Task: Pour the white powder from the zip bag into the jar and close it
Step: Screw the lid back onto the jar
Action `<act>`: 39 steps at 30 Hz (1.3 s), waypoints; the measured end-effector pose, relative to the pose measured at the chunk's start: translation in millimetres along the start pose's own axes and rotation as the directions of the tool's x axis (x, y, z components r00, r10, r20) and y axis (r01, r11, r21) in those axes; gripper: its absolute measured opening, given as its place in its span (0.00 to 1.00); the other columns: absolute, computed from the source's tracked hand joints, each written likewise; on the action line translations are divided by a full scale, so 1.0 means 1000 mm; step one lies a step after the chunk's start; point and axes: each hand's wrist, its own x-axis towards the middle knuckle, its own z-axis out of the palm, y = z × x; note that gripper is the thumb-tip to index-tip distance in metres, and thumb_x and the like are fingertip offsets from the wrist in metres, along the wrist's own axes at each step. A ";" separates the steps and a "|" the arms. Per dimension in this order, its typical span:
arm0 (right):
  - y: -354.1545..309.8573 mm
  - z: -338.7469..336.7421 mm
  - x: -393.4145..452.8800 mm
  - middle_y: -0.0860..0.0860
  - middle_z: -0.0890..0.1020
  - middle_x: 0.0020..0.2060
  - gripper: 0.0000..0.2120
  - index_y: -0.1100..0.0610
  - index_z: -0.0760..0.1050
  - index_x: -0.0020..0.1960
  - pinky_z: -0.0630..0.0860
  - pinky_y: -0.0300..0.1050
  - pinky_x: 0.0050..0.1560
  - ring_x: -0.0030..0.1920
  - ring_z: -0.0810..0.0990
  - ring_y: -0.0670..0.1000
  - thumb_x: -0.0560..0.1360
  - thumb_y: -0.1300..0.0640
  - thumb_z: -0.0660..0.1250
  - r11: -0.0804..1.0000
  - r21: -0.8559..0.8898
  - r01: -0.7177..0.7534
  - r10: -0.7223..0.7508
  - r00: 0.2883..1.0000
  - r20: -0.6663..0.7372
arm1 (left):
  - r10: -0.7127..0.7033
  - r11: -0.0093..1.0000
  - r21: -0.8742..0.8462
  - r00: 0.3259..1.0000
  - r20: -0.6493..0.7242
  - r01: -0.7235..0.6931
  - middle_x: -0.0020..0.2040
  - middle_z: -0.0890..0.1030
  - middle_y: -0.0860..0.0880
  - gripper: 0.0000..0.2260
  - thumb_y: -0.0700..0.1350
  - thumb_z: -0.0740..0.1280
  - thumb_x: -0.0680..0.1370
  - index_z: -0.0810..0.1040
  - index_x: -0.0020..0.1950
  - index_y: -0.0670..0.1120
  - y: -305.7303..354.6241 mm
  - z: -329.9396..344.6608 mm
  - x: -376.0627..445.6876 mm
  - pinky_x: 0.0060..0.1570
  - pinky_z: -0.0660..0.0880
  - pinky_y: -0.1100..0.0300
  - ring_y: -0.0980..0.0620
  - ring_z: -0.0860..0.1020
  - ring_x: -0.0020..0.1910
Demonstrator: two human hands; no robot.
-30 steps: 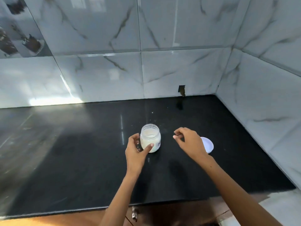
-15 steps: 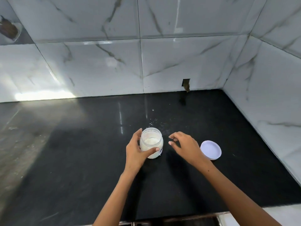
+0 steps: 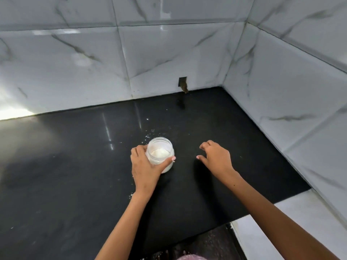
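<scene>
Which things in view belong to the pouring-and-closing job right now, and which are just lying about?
Part of the job:
- jar, open, white powder inside, no lid on it
- left hand, in a grip around the jar
- right hand, open, holding nothing; no lid or zip bag in view

Just lying about:
- spilled powder specks on the black counter
- dark wall cutout

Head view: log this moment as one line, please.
left hand holding jar | jar open, powder inside, upright on counter | right hand empty, hovering | lid not visible | spilled specks behind jar
</scene>
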 end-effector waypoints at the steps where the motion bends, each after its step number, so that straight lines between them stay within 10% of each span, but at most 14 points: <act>1: 0.005 0.002 -0.004 0.49 0.78 0.55 0.17 0.54 0.74 0.58 0.70 0.41 0.46 0.55 0.76 0.50 0.74 0.46 0.67 0.999 -0.030 -0.040 0.039 0.999 -0.031 | 0.000 1.000 0.001 1.000 -0.001 0.000 0.52 0.72 0.49 0.35 0.65 0.77 0.56 0.70 0.52 0.46 0.000 0.001 0.001 0.44 0.70 0.57 0.50 0.71 0.53; 9: 0.016 0.023 -0.016 0.51 0.81 0.53 0.10 0.55 0.75 0.56 0.62 0.44 0.53 0.57 0.75 0.54 0.76 0.57 0.62 0.988 -0.140 -0.069 0.065 0.997 -0.031 | -0.029 1.000 -0.010 0.999 -0.021 0.028 0.53 0.72 0.48 0.34 0.62 0.78 0.56 0.70 0.52 0.45 0.000 0.004 -0.003 0.44 0.73 0.51 0.47 0.72 0.54; 14: -0.013 -0.002 -0.010 0.51 0.82 0.48 0.07 0.56 0.78 0.51 0.70 0.43 0.46 0.48 0.78 0.52 0.74 0.62 0.66 0.971 0.238 0.008 0.036 0.983 -0.179 | -0.033 0.999 -0.025 0.999 -0.028 0.033 0.54 0.71 0.49 0.35 0.62 0.78 0.57 0.71 0.54 0.45 0.001 0.002 -0.005 0.47 0.74 0.51 0.49 0.72 0.54; 18: -0.043 -0.044 0.004 0.47 0.82 0.42 0.05 0.57 0.78 0.46 0.73 0.28 0.43 0.41 0.79 0.42 0.72 0.63 0.71 0.708 0.687 0.163 -0.068 0.984 -0.163 | -0.048 0.998 -0.042 0.999 -0.012 0.048 0.53 0.71 0.51 0.35 0.62 0.78 0.56 0.71 0.54 0.47 0.001 -0.001 -0.003 0.49 0.75 0.50 0.49 0.73 0.53; 22: -0.061 -0.062 0.011 0.49 0.83 0.42 0.05 0.57 0.78 0.48 0.79 0.35 0.44 0.44 0.82 0.44 0.72 0.64 0.70 0.254 0.967 0.012 -0.130 0.991 0.021 | -0.059 0.998 -0.033 0.998 -0.010 0.059 0.54 0.72 0.49 0.35 0.62 0.79 0.56 0.72 0.55 0.45 0.002 -0.001 -0.003 0.51 0.75 0.46 0.48 0.73 0.54; 29: -0.064 -0.046 0.018 0.50 0.85 0.47 0.20 0.53 0.76 0.59 0.82 0.43 0.43 0.44 0.84 0.48 0.67 0.62 0.70 -0.338 0.848 -0.409 -0.192 0.912 0.363 | -0.033 0.999 -0.016 0.999 -0.028 0.033 0.54 0.72 0.49 0.34 0.60 0.79 0.58 0.72 0.55 0.44 0.004 -0.002 -0.006 0.51 0.76 0.47 0.50 0.72 0.53; 33: -0.055 -0.035 0.022 0.49 0.85 0.43 0.18 0.51 0.78 0.59 0.82 0.44 0.46 0.42 0.83 0.46 0.72 0.65 0.66 -0.349 0.810 -0.471 -0.217 0.882 0.419 | -0.048 0.998 -0.035 0.999 -0.022 0.047 0.52 0.73 0.51 0.34 0.61 0.78 0.58 0.72 0.55 0.45 0.006 -0.002 -0.007 0.50 0.75 0.47 0.50 0.71 0.54; 39: -0.057 -0.029 0.021 0.51 0.84 0.49 0.09 0.57 0.80 0.54 0.81 0.42 0.45 0.47 0.82 0.47 0.78 0.59 0.63 -0.027 0.896 -0.443 -0.162 0.887 0.433 | -0.087 0.995 -0.048 0.996 -0.020 0.086 0.48 0.72 0.57 0.35 0.59 0.80 0.56 0.72 0.56 0.47 0.006 -0.002 -0.008 0.50 0.75 0.48 0.51 0.72 0.52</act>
